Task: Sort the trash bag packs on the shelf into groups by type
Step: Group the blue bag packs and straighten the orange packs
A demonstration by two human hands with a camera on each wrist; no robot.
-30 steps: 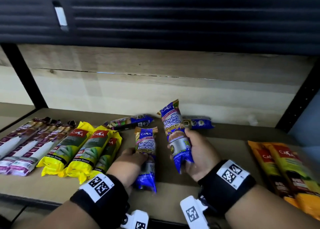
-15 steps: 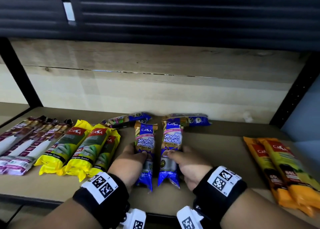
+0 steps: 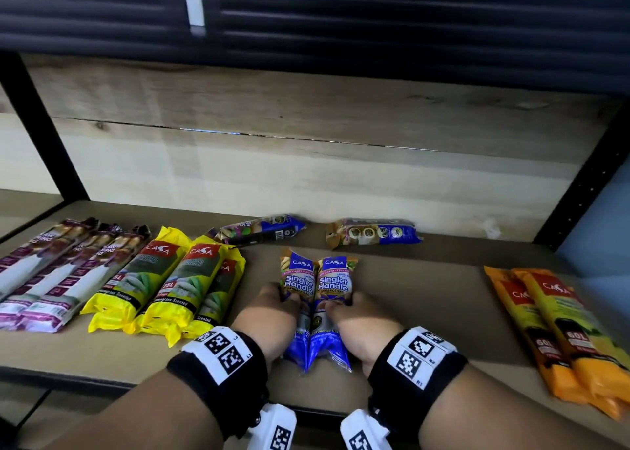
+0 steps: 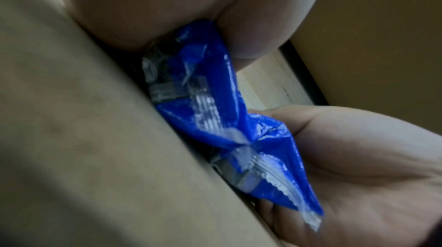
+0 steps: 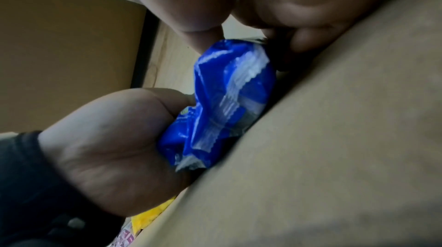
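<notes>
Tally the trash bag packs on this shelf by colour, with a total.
Purple-and-white packs: 3
Yellow packs: 3
Blue packs: 4, two under the hands, two lying at the back
Orange packs: 2
Total: 12

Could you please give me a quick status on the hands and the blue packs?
Left hand grips left blue pack; right hand grips right blue pack. Packs side by side, touching. Nothing in the way.

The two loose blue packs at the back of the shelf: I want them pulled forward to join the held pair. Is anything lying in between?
Nothing visible: bare brown shelf board separates both crinkly blue plastic packs from the held blue Singlet Handle pair.
</notes>
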